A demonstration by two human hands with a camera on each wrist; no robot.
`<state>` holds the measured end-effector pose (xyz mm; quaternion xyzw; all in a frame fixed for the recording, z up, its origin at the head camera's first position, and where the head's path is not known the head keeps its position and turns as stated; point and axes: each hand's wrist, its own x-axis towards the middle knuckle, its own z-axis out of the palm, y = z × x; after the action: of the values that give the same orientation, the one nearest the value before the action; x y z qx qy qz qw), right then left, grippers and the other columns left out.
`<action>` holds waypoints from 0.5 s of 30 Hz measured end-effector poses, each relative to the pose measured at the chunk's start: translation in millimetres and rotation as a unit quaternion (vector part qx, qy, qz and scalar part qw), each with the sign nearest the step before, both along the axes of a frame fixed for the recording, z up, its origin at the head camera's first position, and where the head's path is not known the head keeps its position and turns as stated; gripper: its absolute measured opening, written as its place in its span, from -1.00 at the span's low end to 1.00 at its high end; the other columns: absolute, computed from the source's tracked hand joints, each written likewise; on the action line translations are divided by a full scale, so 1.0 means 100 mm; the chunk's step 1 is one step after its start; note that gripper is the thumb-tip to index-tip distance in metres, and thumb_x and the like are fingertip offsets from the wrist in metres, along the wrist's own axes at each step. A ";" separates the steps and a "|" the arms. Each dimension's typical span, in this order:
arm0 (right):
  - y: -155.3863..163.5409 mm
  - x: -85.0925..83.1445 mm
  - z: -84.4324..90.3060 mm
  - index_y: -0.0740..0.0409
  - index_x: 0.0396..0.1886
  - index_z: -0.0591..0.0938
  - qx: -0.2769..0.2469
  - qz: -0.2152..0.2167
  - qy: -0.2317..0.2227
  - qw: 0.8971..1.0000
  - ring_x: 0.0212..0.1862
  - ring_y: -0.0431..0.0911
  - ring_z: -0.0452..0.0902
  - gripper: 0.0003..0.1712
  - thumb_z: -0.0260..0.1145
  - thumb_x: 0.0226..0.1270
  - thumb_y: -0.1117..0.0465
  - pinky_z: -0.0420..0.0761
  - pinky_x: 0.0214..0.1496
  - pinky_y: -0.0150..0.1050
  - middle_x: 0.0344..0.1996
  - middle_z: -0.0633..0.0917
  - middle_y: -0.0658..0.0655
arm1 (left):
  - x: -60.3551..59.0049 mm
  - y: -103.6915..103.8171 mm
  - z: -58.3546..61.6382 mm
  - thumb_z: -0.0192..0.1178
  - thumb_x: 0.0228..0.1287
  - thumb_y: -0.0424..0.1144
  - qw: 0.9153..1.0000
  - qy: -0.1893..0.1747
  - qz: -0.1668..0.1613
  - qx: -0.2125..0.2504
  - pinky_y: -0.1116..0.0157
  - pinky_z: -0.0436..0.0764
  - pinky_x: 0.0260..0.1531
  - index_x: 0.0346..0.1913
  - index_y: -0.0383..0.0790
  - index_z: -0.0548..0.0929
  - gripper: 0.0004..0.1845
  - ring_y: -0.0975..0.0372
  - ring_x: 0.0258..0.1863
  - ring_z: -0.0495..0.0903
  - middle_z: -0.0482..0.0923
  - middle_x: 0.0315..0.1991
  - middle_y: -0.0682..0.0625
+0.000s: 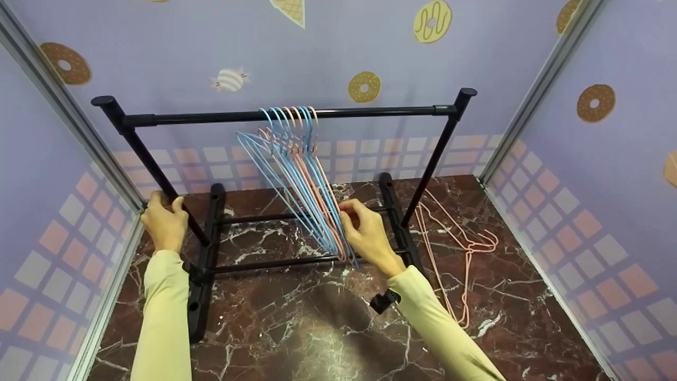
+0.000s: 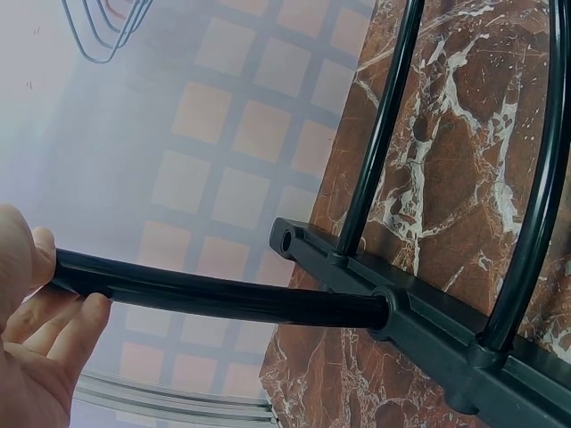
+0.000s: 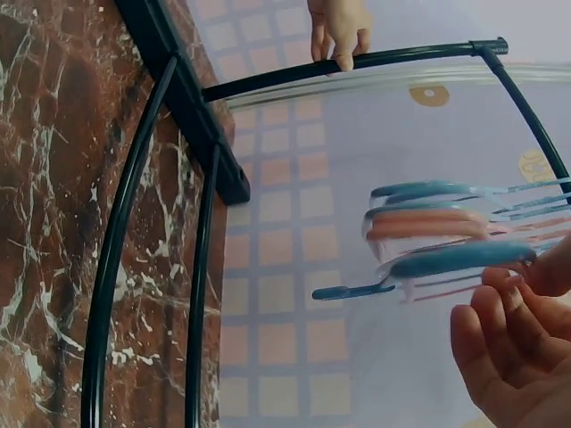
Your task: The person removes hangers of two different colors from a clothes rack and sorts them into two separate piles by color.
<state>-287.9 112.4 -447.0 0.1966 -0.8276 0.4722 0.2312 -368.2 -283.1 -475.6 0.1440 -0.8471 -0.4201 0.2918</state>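
Observation:
My left hand [image 1: 165,222] holds the left upright of a black garment rack [image 1: 370,112] low down, its thumb and fingers about the post [image 2: 223,299] in the left wrist view. Several blue and pink clothes hangers [image 1: 304,185] hang bunched by their hooks near the middle of the top bar. At the right side of the bunch, my right hand [image 1: 366,233] pinches the lower part of a hanger between thumb and fingers. The right wrist view shows these fingertips right at a blue hanger [image 3: 459,259], with other hangers close beside it.
Loose pink hangers [image 1: 468,264] lie on the dark marbled floor [image 1: 296,328], right of the rack. Black feet [image 1: 198,307] and two low crossbars [image 1: 275,263] form its base. Patterned purple walls [image 1: 180,53] enclose the back and both sides.

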 end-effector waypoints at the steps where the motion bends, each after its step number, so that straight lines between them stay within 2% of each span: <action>1: 0.00 0.01 0.01 0.32 -0.17 0.66 0.005 -0.005 0.006 1.000 -0.41 -0.13 0.62 -0.88 0.25 0.42 0.35 0.61 -0.33 -0.33 -0.43 0.73 0.16 | 0.00 0.00 0.00 0.21 0.41 -0.26 1.000 0.000 0.000 0.000 -0.16 0.40 0.17 0.03 -0.42 0.55 -0.71 -0.35 0.07 0.54 0.65 -0.05 -0.40; 9: 0.00 0.05 0.08 0.27 -0.37 0.68 0.058 -0.090 0.081 0.991 -0.51 -0.04 0.58 -0.97 0.33 0.27 0.38 0.53 -0.42 -0.31 -0.50 0.65 0.15 | -0.02 0.00 0.00 0.21 0.41 -0.26 1.000 -0.002 -0.003 0.002 -0.17 0.39 0.18 0.04 -0.43 0.55 -0.70 -0.36 0.07 0.53 0.65 -0.05 -0.40; 15: 0.02 0.08 0.13 0.26 -0.39 0.67 0.065 -0.100 0.090 0.989 -0.53 -0.09 0.58 -0.96 0.33 0.25 0.41 0.55 -0.44 -0.32 -0.51 0.66 0.15 | 0.01 0.01 0.00 0.20 0.40 -0.29 1.000 0.001 -0.002 0.004 -0.16 0.40 0.17 0.02 -0.42 0.55 -0.73 -0.37 0.05 0.54 0.65 -0.07 -0.40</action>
<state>-280.0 114.5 -433.7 0.1687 -0.8483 0.3718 0.3372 -367.7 -282.6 -475.2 0.1430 -0.8454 -0.4239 0.2917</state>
